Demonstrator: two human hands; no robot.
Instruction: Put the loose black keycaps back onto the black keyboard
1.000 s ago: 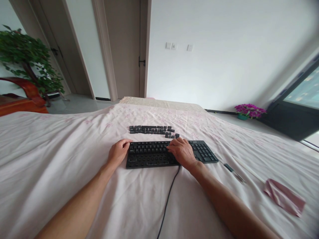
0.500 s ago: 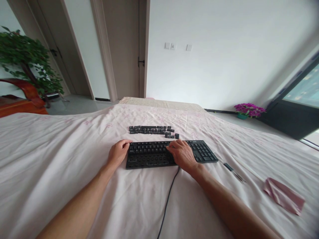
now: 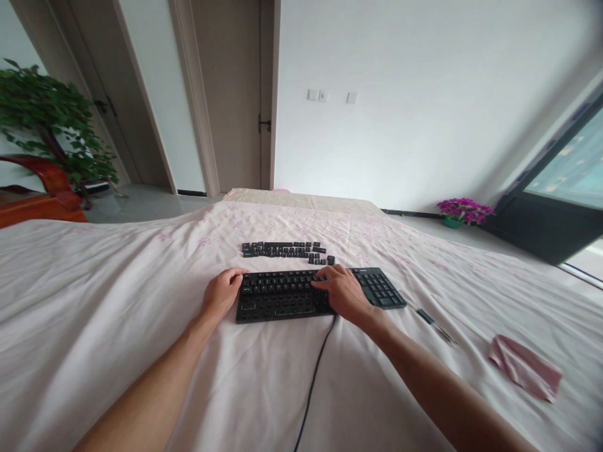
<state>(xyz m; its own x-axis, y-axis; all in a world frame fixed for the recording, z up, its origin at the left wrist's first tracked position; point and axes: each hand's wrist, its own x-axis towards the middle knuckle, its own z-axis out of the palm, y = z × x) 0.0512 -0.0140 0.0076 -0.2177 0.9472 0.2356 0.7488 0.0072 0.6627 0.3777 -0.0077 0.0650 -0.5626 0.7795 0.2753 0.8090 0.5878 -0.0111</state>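
A black keyboard [image 3: 282, 295] lies on a bed covered by a pale pink sheet [image 3: 117, 301]; some lower rows show bare sockets. Several loose black keycaps [image 3: 282, 250] sit in rows just beyond it. My left hand [image 3: 220, 294] grips the keyboard's left end with curled fingers. My right hand [image 3: 343, 291] rests on the keys right of centre, fingers bent down onto them; whether it pinches a keycap is hidden. The keyboard's black cable [image 3: 315, 376] runs toward me.
A thin metal tool [image 3: 431, 319] lies right of the keyboard, and a folded pink cloth [image 3: 524, 366] farther right. A leafy plant [image 3: 51, 125] and red wooden furniture [image 3: 32, 194] stand at left, purple flowers [image 3: 464, 210] by the window, doors behind.
The view has tilted up slightly, so everything sits a little lower. Both hands stay on the keyboard; the right hand's fingers shifted slightly left over the keys.
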